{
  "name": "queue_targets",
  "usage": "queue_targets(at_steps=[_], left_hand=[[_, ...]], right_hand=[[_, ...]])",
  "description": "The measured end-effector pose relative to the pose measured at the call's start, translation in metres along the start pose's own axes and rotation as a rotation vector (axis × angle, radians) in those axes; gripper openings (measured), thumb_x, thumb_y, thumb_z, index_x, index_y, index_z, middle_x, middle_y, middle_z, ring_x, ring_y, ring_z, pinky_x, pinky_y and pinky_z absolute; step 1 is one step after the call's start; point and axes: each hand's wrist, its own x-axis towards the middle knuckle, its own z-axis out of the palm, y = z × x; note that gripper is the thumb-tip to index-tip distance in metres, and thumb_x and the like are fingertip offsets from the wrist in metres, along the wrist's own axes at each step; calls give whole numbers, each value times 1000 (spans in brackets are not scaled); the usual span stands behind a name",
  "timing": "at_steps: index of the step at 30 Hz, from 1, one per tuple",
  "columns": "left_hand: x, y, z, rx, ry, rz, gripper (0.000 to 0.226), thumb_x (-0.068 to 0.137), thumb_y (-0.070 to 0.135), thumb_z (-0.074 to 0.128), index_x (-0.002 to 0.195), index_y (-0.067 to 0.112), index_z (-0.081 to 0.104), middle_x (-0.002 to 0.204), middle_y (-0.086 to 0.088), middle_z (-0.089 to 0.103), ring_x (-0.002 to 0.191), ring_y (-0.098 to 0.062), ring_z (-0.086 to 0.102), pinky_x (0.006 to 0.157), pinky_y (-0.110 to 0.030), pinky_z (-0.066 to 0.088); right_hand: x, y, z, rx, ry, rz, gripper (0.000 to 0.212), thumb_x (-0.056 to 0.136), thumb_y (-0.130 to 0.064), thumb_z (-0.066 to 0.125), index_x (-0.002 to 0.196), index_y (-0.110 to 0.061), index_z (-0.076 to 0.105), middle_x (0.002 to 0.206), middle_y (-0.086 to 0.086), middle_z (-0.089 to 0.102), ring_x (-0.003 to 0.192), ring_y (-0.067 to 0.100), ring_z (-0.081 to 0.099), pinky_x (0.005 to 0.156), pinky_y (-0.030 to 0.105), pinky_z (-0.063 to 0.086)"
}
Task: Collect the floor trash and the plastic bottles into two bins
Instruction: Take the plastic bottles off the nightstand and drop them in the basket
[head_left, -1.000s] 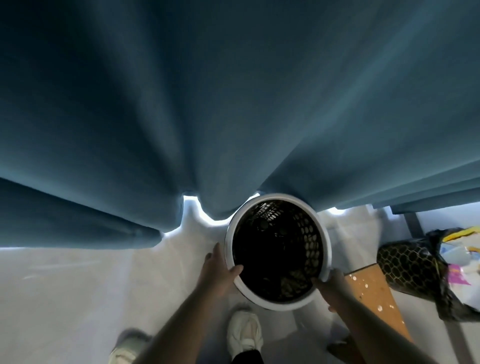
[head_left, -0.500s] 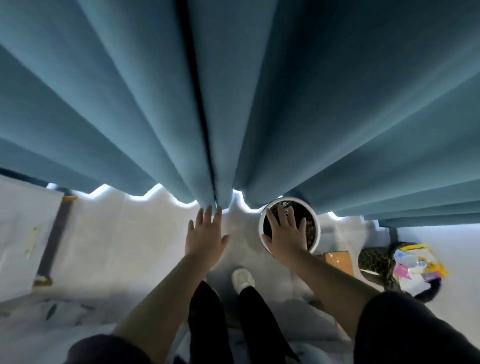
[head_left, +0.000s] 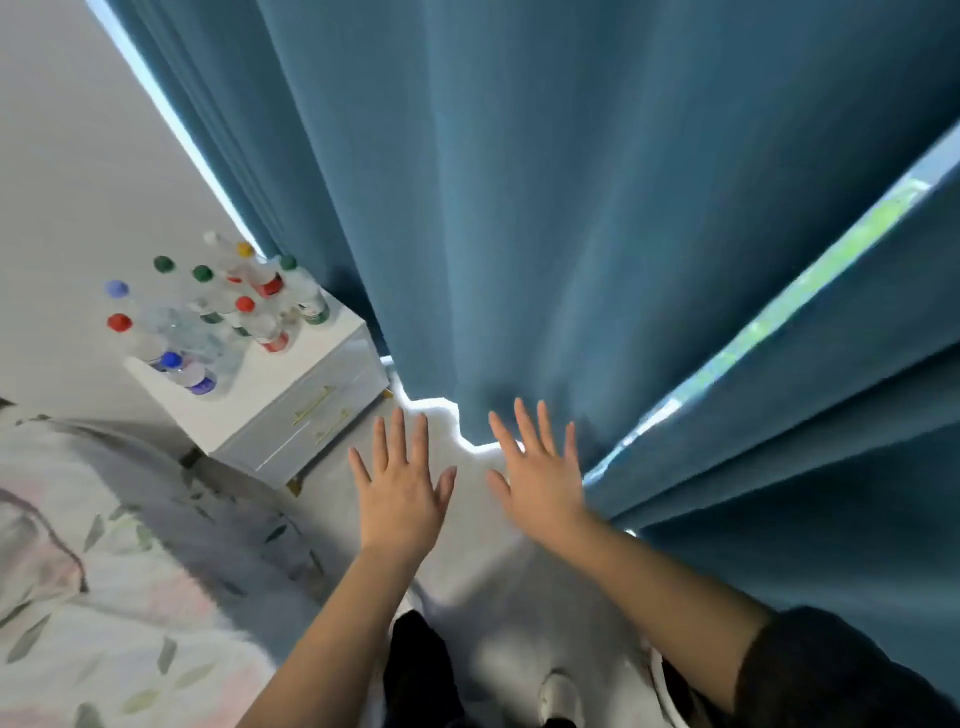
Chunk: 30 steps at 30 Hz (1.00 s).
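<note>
Several clear plastic bottles with red, green, blue and yellow caps stand crowded on a white nightstand at the left. My left hand and my right hand are held out side by side over the pale floor, fingers spread, holding nothing. Both hands are well to the right of the bottles and apart from them. No bin and no floor trash is in view.
A blue curtain hangs across the upper right, close to my right hand. A bed with a leaf-patterned cover fills the lower left. My legs and a white shoe show at the bottom, on pale floor.
Both hands let go of the round mesh bin and spread flat. The view swung left, so the bin and the bag of trash are out of sight and the nightstand with bottles came in.
</note>
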Motion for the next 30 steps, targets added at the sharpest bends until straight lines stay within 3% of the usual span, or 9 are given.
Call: queue_targets(at_steps=[5, 11, 18, 25, 30], left_hand=[[50, -110, -28, -51, 6, -158, 69, 93, 56, 33, 149, 17, 25, 158, -11, 16, 147, -31, 9, 113, -59, 15], [108, -212, -50, -62, 15, -272, 71, 94, 54, 38, 152, 19, 16, 160, -9, 7, 148, -31, 2, 114, -58, 9], [166, -280, -42, -62, -96, -437, 70, 96, 56, 27, 152, 21, 4, 160, -7, -5, 148, -28, -6, 115, -57, 5], [212, -341, -26, -109, -172, -605, 71, 96, 53, 34, 152, 19, 6, 160, -7, -1, 148, -27, -4, 116, -54, 8], [252, -391, -9, -184, -223, -651, 68, 94, 47, 43, 149, 17, 17, 159, -9, 11, 146, -28, 11, 113, -44, 28]], right_hand=[[91, -99, -24, 27, -15, -75, 67, 93, -47, 48, 151, -29, 20, 160, 7, 11, 147, 34, 5, 113, 60, 7], [187, -183, -45, -23, -65, -233, 66, 99, -47, 32, 152, -30, -4, 160, 5, -11, 147, 30, -12, 115, 56, 0], [289, -236, -34, -100, -175, -351, 66, 100, -47, 29, 151, -30, -10, 160, 5, -14, 147, 31, -12, 117, 53, 3], [384, -288, -17, -155, -285, -456, 70, 98, -40, 38, 151, -29, -7, 160, 4, -9, 147, 30, -3, 117, 53, 15], [440, -325, -1, -164, -381, -424, 71, 95, -26, 47, 151, -28, 3, 159, 8, 6, 141, 33, 20, 106, 45, 33]])
